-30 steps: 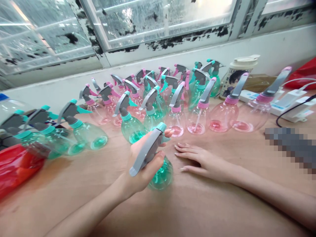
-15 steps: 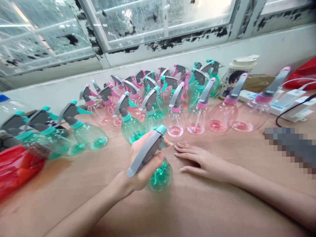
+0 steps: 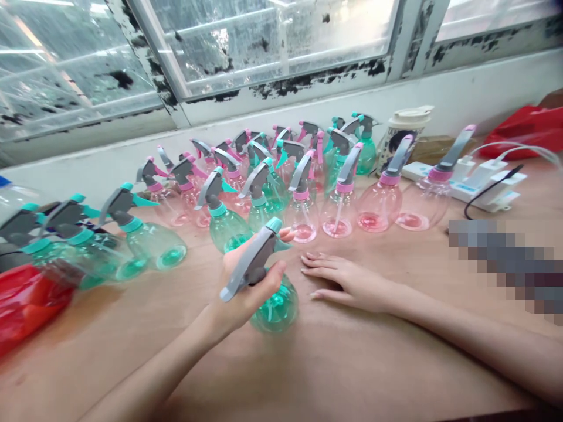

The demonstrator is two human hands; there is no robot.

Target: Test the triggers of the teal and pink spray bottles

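Note:
A green spray bottle with a grey trigger head and teal nozzle stands upright on the tabletop in front of me. My left hand is wrapped around its neck, just under the trigger head. The thumb lies on the near side, and some fingertips stick out behind the nozzle. To the right, my right hand rests flat on the table with its fingers stretched out, holding nothing. A second green spray bottle is just beyond my left hand. A pink spray bottle stands beyond the gap between both hands.
Several more green and pink spray bottles crowd the back of the wooden table. Green ones line the left, near a red plastic bag. At right are a lidded cup, a power strip with cables and a pixelated dark object.
The whole view has shifted slightly, so most things sit further left. My left hand remains around the bottle's neck, its fingertips showing more behind the nozzle. My right hand stays flat.

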